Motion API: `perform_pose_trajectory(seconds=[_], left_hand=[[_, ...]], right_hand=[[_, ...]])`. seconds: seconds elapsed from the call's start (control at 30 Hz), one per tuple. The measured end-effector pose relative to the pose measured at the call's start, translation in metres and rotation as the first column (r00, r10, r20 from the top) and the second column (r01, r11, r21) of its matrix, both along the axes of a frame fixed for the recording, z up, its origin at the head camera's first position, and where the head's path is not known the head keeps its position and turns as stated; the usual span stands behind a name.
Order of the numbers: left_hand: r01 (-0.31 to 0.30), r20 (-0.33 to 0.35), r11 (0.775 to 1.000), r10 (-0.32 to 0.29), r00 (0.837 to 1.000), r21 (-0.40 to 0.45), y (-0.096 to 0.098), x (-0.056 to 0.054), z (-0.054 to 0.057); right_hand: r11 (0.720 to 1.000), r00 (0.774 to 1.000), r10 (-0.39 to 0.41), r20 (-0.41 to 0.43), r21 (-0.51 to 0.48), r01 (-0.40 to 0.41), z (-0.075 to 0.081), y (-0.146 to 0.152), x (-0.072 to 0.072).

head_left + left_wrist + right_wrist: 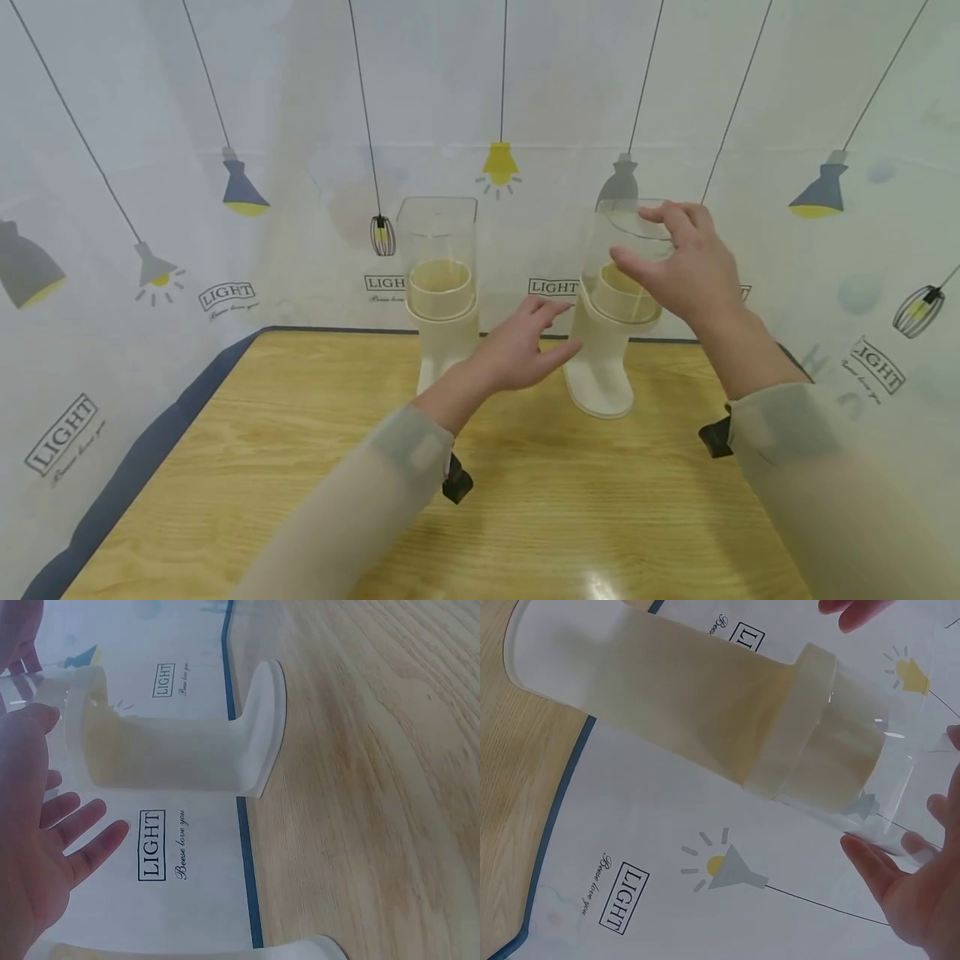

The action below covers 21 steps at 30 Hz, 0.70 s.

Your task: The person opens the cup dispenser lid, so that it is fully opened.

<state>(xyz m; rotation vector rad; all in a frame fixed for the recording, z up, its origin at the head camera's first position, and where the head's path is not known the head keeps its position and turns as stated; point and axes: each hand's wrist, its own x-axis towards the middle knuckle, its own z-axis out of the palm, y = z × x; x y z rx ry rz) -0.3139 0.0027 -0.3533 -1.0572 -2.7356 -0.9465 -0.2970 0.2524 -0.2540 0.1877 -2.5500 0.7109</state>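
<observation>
Two pale stands carry clear cylinders with cream inner cups. My right hand (693, 267) is at the clear cylinder (611, 229) of the right-hand dispenser, its thumb and fingers spread near the upper part; in the right wrist view the fingertips (859, 851) lie close along the clear wall, and contact is hard to tell. My left hand (517, 346) reaches beside that dispenser's stand (600, 383), fingers extended and holding nothing. The left wrist view shows the left thumb (37, 716) overlapping the clear part by the collar (86, 727). That dispenser leans slightly in the head view.
Another dispenser (442, 304) of the same form stands to the left, its base partly behind my left forearm. Both are near the back edge of the wooden table (300, 433). A lamp-printed cloth (300, 125) hangs behind and at the sides.
</observation>
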Motion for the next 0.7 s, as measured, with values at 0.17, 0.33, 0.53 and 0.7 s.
perform_pose_trajectory(seconds=[0.17, 0.33, 0.53, 0.7], left_hand=[[-0.011, 0.009, 1.0, 0.01, 1.0, 0.02, 0.006, 0.0, 0.004], [-0.024, 0.034, 0.998, 0.021, 0.999, 0.064, 0.012, 0.0, 0.006], [-0.034, 0.056, 0.992, 0.027, 0.998, 0.125, 0.02, -0.003, 0.005], [-0.036, 0.05, 0.983, 0.028, 0.998, 0.179, 0.029, -0.007, 0.003]], right_hand=[[0.999, 0.999, 0.03, -0.028, -0.041, -0.031, -0.003, 0.006, 0.0], [0.993, 0.996, 0.074, -0.048, -0.086, -0.078, -0.005, 0.014, 0.001], [0.977, 0.989, 0.144, -0.019, -0.155, -0.145, -0.005, 0.022, 0.001], [0.953, 0.979, 0.201, 0.019, -0.235, -0.191, -0.004, 0.028, 0.003]])
